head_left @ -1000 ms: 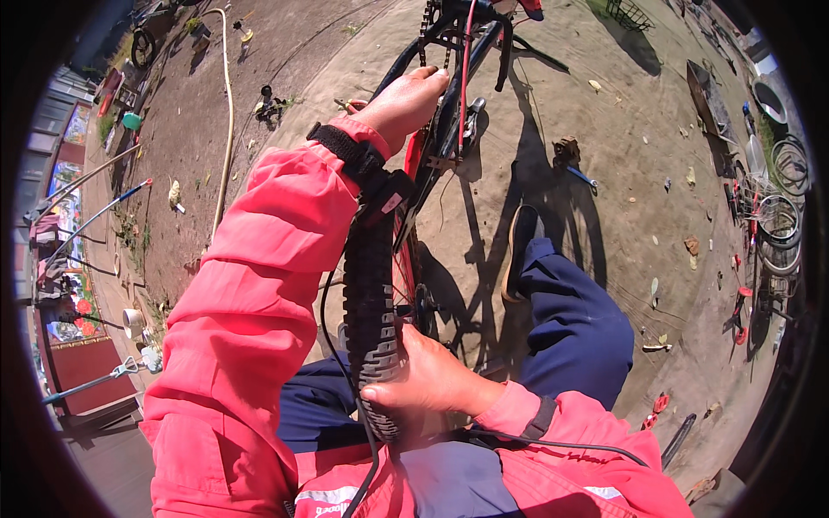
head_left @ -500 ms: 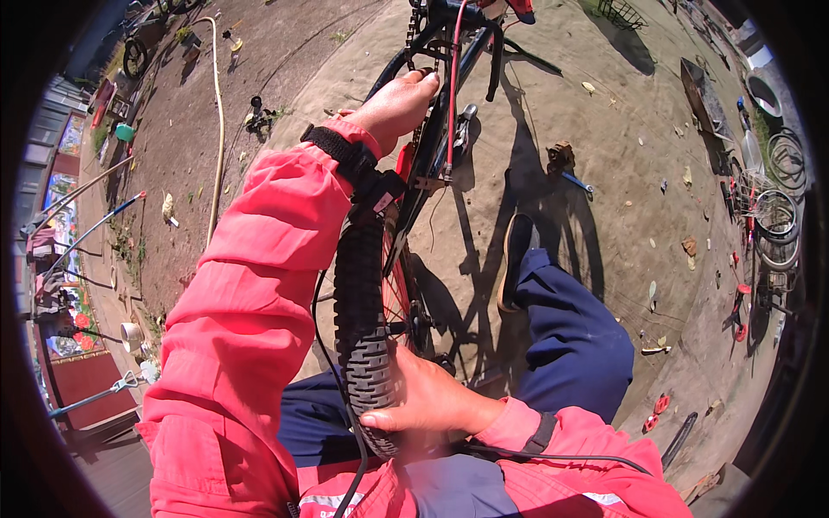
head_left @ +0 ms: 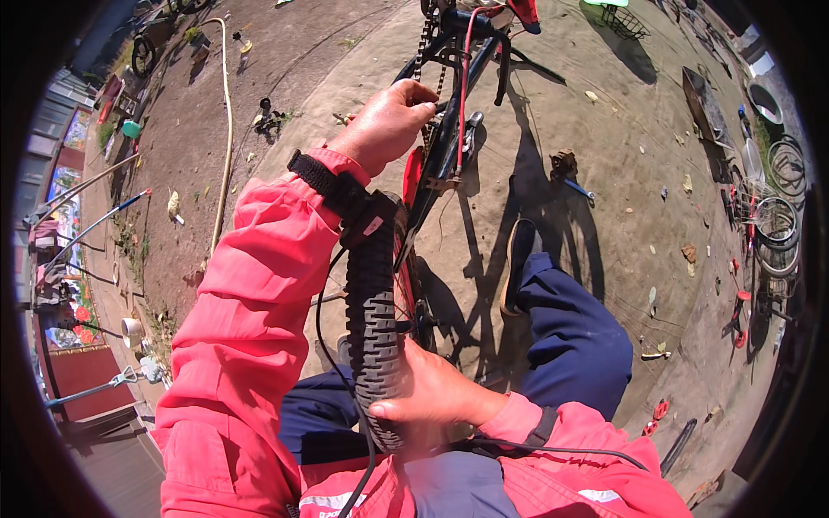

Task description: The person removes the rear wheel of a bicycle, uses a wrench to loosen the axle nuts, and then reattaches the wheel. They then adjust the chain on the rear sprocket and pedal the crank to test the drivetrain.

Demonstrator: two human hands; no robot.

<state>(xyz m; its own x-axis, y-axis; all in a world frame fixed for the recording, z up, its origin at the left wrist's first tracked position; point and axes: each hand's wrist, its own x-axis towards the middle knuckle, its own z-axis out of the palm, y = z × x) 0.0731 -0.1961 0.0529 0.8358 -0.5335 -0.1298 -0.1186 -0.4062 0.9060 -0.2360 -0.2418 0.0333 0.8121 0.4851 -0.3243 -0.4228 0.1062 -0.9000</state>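
Note:
My left hand [head_left: 384, 125] has its fingers curled around the bicycle chain [head_left: 423, 47], beside the black bicycle frame [head_left: 432, 194] and a thin red cable [head_left: 462, 129]. My right hand [head_left: 427, 388] is closed on the side of the knobby black rear tyre [head_left: 367, 293], thumb across the tread; its other fingers are mostly hidden. The wheel stands between my legs. A black strap device on my left wrist lies over the upper part of the tyre.
A blue-handled tool [head_left: 579, 190] lies right of the bicycle. A pale hose [head_left: 226, 129] runs along the ground at left, with long-handled tools [head_left: 99, 226] beyond. Coiled tyres and hoses [head_left: 781, 168], a tub [head_left: 764, 104] and red parts [head_left: 743, 315] lie at the far right.
My left hand has moved down along the chain, slightly toward me, fingers still curled. My right hand stays on the tyre.

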